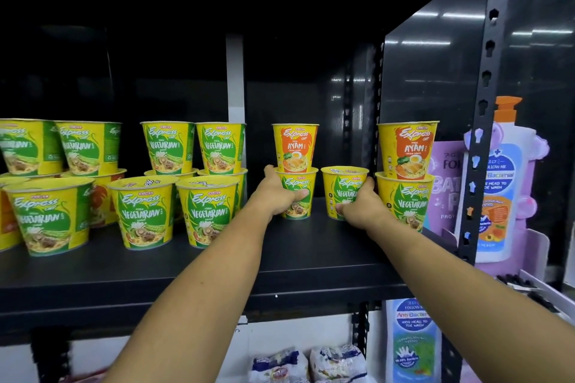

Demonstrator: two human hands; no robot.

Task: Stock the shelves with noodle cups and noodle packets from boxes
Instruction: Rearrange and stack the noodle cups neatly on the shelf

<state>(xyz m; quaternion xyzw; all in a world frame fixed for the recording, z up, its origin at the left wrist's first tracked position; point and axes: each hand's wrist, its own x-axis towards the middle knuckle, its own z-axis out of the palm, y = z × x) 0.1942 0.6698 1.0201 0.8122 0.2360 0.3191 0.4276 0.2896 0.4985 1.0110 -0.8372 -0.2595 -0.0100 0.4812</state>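
Note:
My left hand (275, 193) grips a green-and-yellow Vegetarian noodle cup (301, 185) standing on the black shelf (311, 258); an orange Ayam cup (295, 146) is stacked on top of it. My right hand (357, 204) grips another Vegetarian cup (343, 183) just to the right, with nothing stacked on it. Further right a Vegetarian cup (407, 199) carries a second Ayam cup (407, 149). Both arms reach in from below.
Several stacked Vegetarian cups (143, 211) fill the shelf's left half. A black perforated upright (485, 102) bounds the shelf on the right, with pump bottles (501, 183) beyond it. Noodle packets (308, 364) lie on the lower shelf.

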